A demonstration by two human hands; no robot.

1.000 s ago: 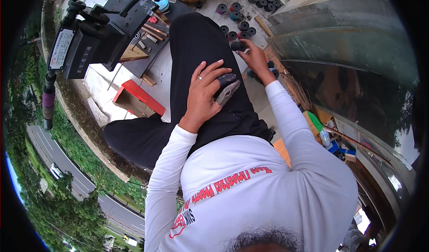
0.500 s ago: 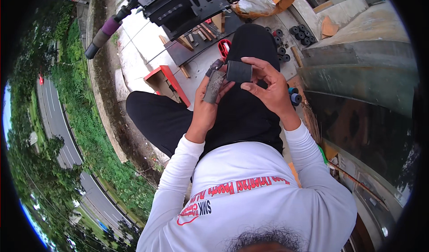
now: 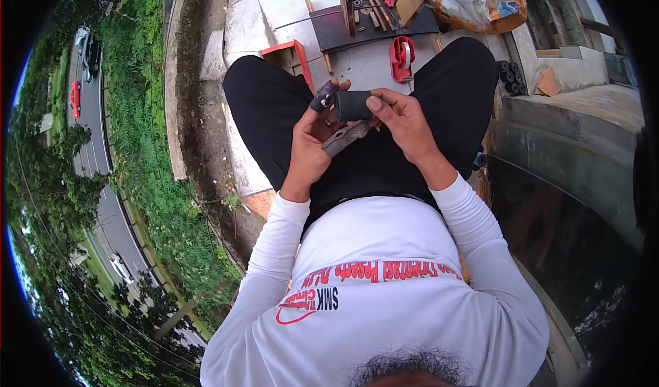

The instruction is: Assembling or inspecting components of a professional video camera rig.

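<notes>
A short black cylinder (image 3: 353,106) is pinched at its right side by my right hand (image 3: 410,127), thumb on top and fingers behind. Close to the cylinder's left end is my left hand (image 3: 311,144), with a dark wrap (image 3: 324,97) over one digit. A rough grey strip (image 3: 345,137) lies across the left fingers, slanting just below the cylinder. My left hand is curled round this strip; part of its grip is hidden. Both hands are above my lap, between my bent knees.
Beyond my knees are a red tape dispenser (image 3: 402,60), an open red box (image 3: 290,59) and a dark board (image 3: 340,34) with tools. Several black cylinders (image 3: 511,78) stand at right. A crumpled orange-brown bag (image 3: 480,8) lies behind. A concrete ledge (image 3: 180,78) runs along the left.
The view has shifted, bringing the tape dispenser fully into sight. The grey strip has swung from steep to slanting under the cylinder, and my right thumb has moved onto the cylinder's top.
</notes>
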